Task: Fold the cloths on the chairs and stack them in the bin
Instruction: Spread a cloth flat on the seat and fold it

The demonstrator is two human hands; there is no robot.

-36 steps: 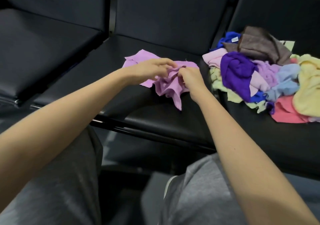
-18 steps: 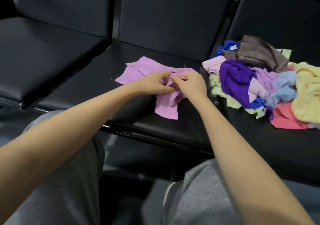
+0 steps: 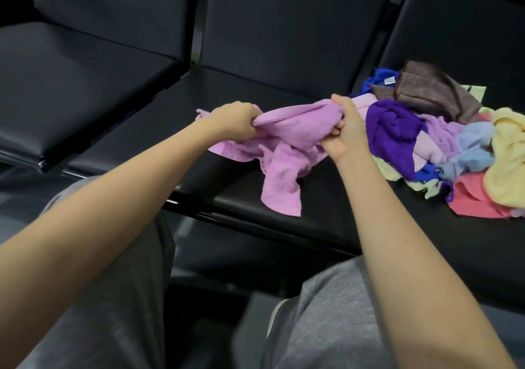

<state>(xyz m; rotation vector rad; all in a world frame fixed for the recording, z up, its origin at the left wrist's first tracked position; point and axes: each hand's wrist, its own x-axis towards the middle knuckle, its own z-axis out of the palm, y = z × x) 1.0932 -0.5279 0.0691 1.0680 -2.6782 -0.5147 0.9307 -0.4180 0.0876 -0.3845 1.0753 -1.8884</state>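
Note:
A pink-lilac cloth [image 3: 287, 155] hangs crumpled over the middle black chair seat [image 3: 241, 206]. My left hand [image 3: 235, 120] grips its upper edge on the left. My right hand [image 3: 343, 130] grips the same edge on the right, so the edge is stretched between them just above the seat. The lower part of the cloth droops onto the seat toward its front edge. A heap of unfolded cloths [image 3: 443, 141] in purple, brown, blue, yellow and coral lies on the right chair, close to my right hand. No bin is in view.
Three black padded chairs stand in a row; the left seat [image 3: 71, 84] carries nothing. The backrests [image 3: 284, 27] rise behind the seats. My knees in grey trousers [image 3: 326, 326] are below the seats' front edge.
Both hands, which were pinching the cloth close together at its middle, have moved apart and lifted its edge, pulling it taut. The view has shifted slightly down.

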